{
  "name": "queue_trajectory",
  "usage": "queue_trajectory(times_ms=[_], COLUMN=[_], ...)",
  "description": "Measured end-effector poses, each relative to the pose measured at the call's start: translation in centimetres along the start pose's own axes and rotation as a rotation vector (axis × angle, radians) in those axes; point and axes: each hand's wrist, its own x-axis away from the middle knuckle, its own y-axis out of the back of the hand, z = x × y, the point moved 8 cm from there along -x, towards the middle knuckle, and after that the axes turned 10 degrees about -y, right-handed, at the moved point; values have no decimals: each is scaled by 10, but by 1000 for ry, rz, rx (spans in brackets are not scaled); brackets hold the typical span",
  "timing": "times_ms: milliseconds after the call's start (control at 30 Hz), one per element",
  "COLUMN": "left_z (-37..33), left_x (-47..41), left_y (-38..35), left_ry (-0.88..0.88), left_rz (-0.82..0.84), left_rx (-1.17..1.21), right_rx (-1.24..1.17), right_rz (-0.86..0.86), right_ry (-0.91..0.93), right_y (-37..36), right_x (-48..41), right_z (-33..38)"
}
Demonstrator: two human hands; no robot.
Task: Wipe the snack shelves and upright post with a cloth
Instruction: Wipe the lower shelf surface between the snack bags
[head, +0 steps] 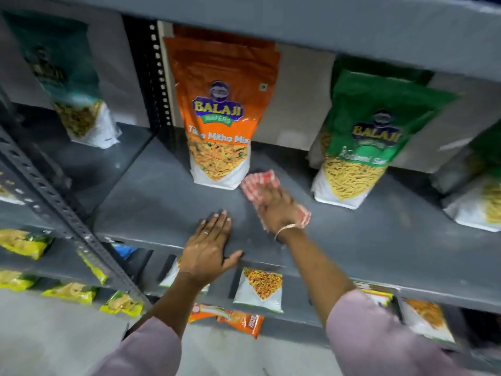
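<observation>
A red-and-white checked cloth (257, 183) lies on the grey metal shelf (151, 202), pressed flat under my right hand (276, 207), just right of an orange snack bag (219, 118). My left hand (208, 248) rests palm down on the shelf's front edge, fingers spread, holding nothing. A perforated grey upright post (51, 196) runs diagonally at the left. A second dark perforated post (158, 74) stands at the back, left of the orange bag.
A green snack bag (363, 139) stands right of the cloth, and more bags sit at the far right (479, 196). A teal bag (73, 85) stands in the left bay. Lower shelves hold yellow packets (24, 242) and white-and-orange packets (260, 289). Another shelf (325, 20) hangs overhead.
</observation>
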Motion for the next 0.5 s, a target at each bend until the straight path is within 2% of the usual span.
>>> queue_trajectory(times_ms=[100,167,233,300,367,400,500], left_z=[-2,-1,0,1,-2,-5,-25], left_x=[2,2,3,3,1,0,-11], left_y=[0,0,-4,-6,-4,-2,3], left_ry=[7,12,7,4,-7,-9,-26], left_rz=[48,72,111,130,111,102,91], left_rx=[7,13,12,0,-19,-28,-77], right_rx=[-51,-28,-20,-101,-42,-20,20], right_rz=[-24,-43,-57,-82,-15,16,86], right_ry=[53,49,-137,-477,-649,-616,-274], right_y=[5,-1,3,19,26,25,13], right_x=[62,84,87,97,102,96,85], right_z=[-12,-50,-117,-179,-190,-171,-70])
